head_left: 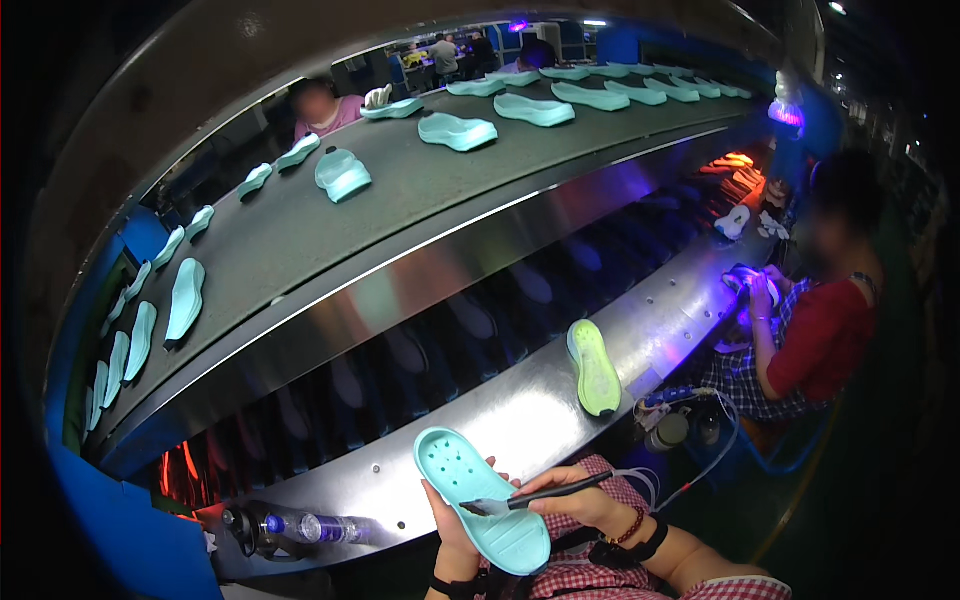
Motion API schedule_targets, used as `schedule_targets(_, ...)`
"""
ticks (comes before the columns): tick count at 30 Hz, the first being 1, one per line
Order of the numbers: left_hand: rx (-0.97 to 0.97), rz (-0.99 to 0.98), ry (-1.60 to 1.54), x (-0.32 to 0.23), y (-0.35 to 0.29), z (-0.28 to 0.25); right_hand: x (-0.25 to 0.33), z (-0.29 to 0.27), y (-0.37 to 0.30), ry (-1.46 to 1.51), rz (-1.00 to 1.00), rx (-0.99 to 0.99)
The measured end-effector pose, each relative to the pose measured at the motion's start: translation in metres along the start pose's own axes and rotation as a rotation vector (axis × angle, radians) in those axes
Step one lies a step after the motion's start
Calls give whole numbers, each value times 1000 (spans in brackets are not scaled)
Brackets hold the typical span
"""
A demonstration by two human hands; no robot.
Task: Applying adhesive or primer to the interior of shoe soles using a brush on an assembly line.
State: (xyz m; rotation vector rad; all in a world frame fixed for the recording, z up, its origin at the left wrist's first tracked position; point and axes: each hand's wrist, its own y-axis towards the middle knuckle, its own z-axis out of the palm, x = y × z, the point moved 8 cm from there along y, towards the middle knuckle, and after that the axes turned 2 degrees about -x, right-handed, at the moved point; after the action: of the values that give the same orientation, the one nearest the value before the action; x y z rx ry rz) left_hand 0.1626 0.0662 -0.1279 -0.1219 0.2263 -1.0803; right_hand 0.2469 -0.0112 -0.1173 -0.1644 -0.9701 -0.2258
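My left hand (455, 528) grips a turquoise shoe sole (512, 540) from beneath and along its edge, with the inner face turned up. Small holes dot the sole's far end. In my right hand (592, 497) is a black-handled brush (562, 489), held like a pen. Its flat bristle tip touches the middle of the sole's inner face. A yellow-green shoe sole (598, 375) lies on the metal ledge (535, 425) just beyond my hands.
Turquoise soles (458, 131) line a dark conveyor belt (290, 235) above a lower tunnel with glowing orange heaters (735, 177). Bottles (335, 528) lie at the ledge's left. A co-worker in red (835, 335) sits at the right; another person (330, 112) is across the belt.
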Motion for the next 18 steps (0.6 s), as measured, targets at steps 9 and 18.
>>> schedule_targets(9, 31, -27, -30, 4, 1, -9, -4, -3, -4, -38, 37, -17)
schedule_targets(18, -83, 83, 211, -6, 8, -32, -5, -7, 6, 20, 34, -35)
